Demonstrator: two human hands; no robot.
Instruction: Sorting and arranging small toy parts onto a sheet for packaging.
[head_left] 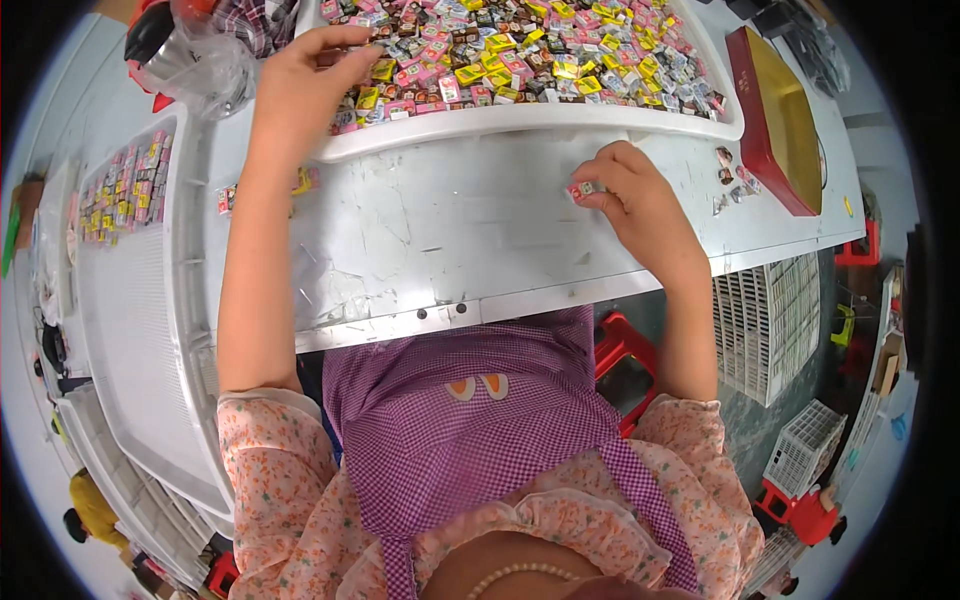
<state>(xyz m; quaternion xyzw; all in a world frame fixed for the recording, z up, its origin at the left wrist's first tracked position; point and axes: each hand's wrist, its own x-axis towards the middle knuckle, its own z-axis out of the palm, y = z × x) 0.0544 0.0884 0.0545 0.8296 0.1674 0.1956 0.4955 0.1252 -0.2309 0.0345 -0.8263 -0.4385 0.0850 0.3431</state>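
Observation:
My left hand (pixel 300 85) reaches over the near left corner of a large white tray (pixel 480 122) heaped with small wrapped candies (pixel 500 62) in pink, yellow, brown and silver. Its thumb and forefinger curve toward each other among the candies; what they grip, if anything, is too small to make out. Between the thumb and fingers of my right hand (pixel 630 195) is a small pink and white wrapped candy (pixel 580 191), held just above the table in front of the tray. A few candies (pixel 305 180) lie beside my left forearm, which partly hides them.
At the left stands another white tray (pixel 130 300) with candies (pixel 128 188) in rows at its far end. A red box with a gold inside (pixel 785 110) is right of the heaped tray, near loose candies (pixel 727 170). Plastic crates (pixel 765 325) and a red stool (pixel 625 350) stand below.

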